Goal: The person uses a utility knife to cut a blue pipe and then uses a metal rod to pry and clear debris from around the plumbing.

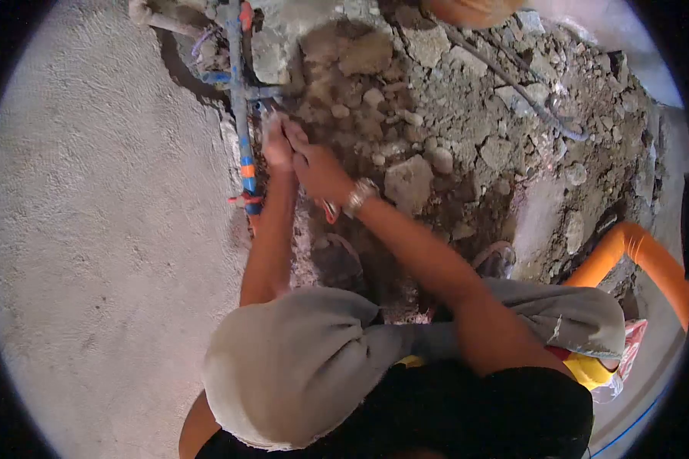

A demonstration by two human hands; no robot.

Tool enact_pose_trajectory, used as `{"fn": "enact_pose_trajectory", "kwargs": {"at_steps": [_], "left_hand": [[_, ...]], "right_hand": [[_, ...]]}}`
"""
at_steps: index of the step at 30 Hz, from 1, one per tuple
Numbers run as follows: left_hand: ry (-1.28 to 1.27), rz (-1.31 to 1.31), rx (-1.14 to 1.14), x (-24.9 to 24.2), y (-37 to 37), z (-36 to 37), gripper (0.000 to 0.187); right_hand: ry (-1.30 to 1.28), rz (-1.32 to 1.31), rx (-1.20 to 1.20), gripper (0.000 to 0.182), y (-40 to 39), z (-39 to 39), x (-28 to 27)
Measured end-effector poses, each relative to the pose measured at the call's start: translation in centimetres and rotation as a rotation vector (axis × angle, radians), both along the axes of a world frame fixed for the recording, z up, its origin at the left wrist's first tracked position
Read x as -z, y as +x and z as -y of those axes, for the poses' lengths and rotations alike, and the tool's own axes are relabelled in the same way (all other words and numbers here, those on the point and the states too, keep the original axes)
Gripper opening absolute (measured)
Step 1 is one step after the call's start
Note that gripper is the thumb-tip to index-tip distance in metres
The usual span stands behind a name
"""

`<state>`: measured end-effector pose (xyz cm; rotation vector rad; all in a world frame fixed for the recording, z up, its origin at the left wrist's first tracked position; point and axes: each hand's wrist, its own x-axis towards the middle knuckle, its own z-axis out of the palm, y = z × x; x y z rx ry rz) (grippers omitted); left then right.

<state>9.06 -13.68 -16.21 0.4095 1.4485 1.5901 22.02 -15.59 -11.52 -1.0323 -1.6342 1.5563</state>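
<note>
I see open smooth grey concrete floor (pixel 92 229) on the left; on the right, loose grey-brown rubble stones (pixel 409 182) and a curved orange plastic pipe (pixel 635 252) block my way.

Both hands (pixel 298 153) at blue pipe (pixel 240 99)

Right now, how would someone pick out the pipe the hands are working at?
Find the edge where the smooth concrete floor meets the dug-up rubble. Along that edge runs a thin blue pipe, just left of both hands. Unlike the thick orange pipe at right, it is slim, blue, with orange bands.
</note>
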Motion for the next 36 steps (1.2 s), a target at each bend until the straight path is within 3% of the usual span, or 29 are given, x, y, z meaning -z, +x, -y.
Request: {"fn": "enact_pose_trajectory", "kwargs": {"at_steps": [3,5,6,9,10,12,14,17,18,20,21,24,25,27,28,29,30,32,33,36], "left_hand": [[-0.091,0.136,-0.017,-0.9,0.6,0.3,0.026],[-0.084,-0.025,0.018,-0.5,0.4,0.2,0.025],[-0.057,-0.112,0.035,-0.9,0.3,-0.6,0.024],[-0.073,0.047,-0.02,-1.8,1.5,0.4,0.024],[-0.063,0.114,-0.033,-1.5,1.4,0.4,0.024],[-0.069,-0.016,0.008,-0.9,-0.1,-1.0,0.024],[-0.055,-0.147,0.047,-0.3,0.3,-0.9,0.024],[-0.04,0.088,-0.007,-1.4,2.2,0.6,0.025],[-0.044,0.082,0.002,-1.6,1.8,0.0,0.025],[0.04,-0.193,0.015,-1.0,1.0,-0.6,0.025],[-0.116,0.154,-0.125,-0.9,0.6,-1.5,0.023],[-0.117,0.017,-0.123,-2.3,2.0,-1.0,0.02],[-0.079,0.139,-0.083,-1.4,1.5,-0.7,0.019],[-0.06,0.126,-0.064,0.0,-0.1,-1.6,0.019],[-0.054,0.12,-0.062,-0.3,0.4,-1.7,0.019],[-0.145,-0.138,-0.018,-0.8,0.6,-2.0,0.019],[-0.153,-0.138,-0.024,-0.3,0.9,-1.3,0.019],[-0.054,0.11,-0.114,0.1,1.4,-1.2,0.02],[-0.029,0.083,-0.074,-0.4,2.2,-0.7,0.019],[-0.121,0.001,-0.115,-1.2,1.9,-1.7,0.02]], "right_hand": [[0.117,0.03,0.008,0.051,-0.1,-0.5,0.0],[-0.116,0.071,-0.071,0.051,-0.3,-1.5,-0.9],[-0.108,0.073,-0.079,0.051,0.0,-1.0,-0.8],[0.01,-0.043,-0.001,0.049,-0.1,-0.4,-0.2],[0.196,-0.087,0.09,0.049,-0.8,-0.7,0.3],[0.344,-0.112,0.176,0.048,-0.8,-0.1,1.3],[-0.073,0.086,-0.174,0.056,0.2,-2.2,-0.7],[-0.229,0.078,-0.22,0.051,2.6,-1.3,-3.1],[-0.232,0.071,-0.212,0.051,1.8,-1.7,-2.4],[-0.009,-0.038,-0.049,0.05,0.2,-1.5,-0.3],[-0.024,-0.034,-0.047,0.05,0.5,-1.6,-0.3],[-0.184,0.119,-0.175,0.051,1.2,-2.8,-1.9],[-0.176,0.145,-0.208,0.051,1.7,-2.4,-1.9],[-0.173,0.176,-0.239,0.052,1.6,-2.8,-1.0],[-0.051,0.056,-0.126,0.05,0.8,-3.3,-0.1],[0.063,-0.062,-0.02,0.048,0.5,-2.8,0.7],[0.055,-0.062,-0.026,0.048,0.8,-2.3,0.8],[-0.089,-0.016,-0.081,0.047,1.3,-2.2,0.5],[-0.202,0.046,-0.162,0.045,2.7,-2.5,-1.6],[-0.145,-0.046,-0.105,0.048,0.9,-2.4,0.6]]}}
